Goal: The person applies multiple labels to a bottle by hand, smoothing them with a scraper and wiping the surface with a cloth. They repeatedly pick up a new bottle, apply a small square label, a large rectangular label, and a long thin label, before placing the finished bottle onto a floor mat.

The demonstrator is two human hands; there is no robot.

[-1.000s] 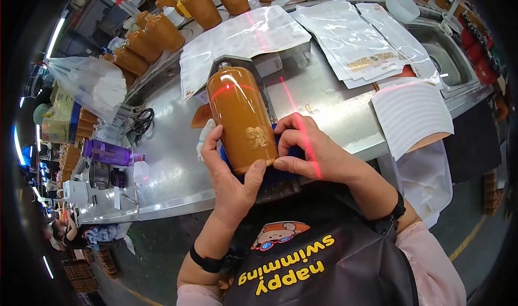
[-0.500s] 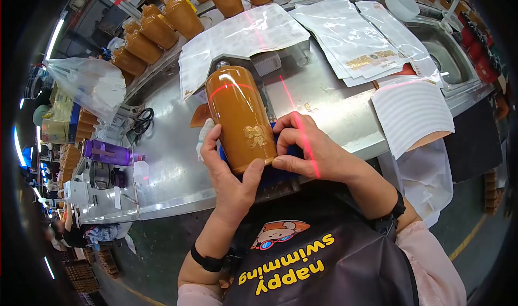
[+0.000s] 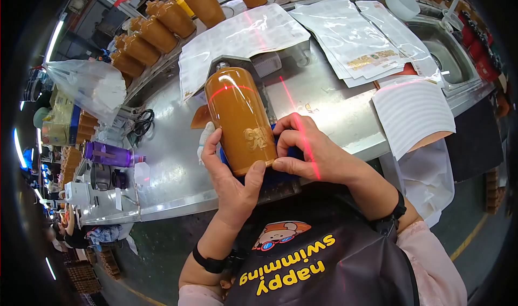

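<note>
A glossy brown bottle (image 3: 236, 109) with a raised gold emblem lies at a tilt in a dark angular holder (image 3: 249, 64), its neck pointing away from me and its base towards me. Red laser lines cross its upper body and the table on its right. My left hand (image 3: 232, 184) grips the lower left side, thumb over the base edge; a white covering (image 3: 204, 138) shows on one finger. At the lower right edge my right hand (image 3: 307, 150) has its fingers curled, with thumb and fingertips against the bottle. Part of the holder is hidden underneath.
White printed sheets (image 3: 345, 39) lie on the metal table (image 3: 178, 165), beside a sink (image 3: 448, 58). Brown bottles (image 3: 156, 33) line a curved conveyor behind. Black scissors (image 3: 142, 123), a purple bottle (image 3: 108, 154) and a plastic bag (image 3: 89, 85) are at left.
The bottles on the conveyor have shifted to the right. Both hands and the held bottle have hardly moved.
</note>
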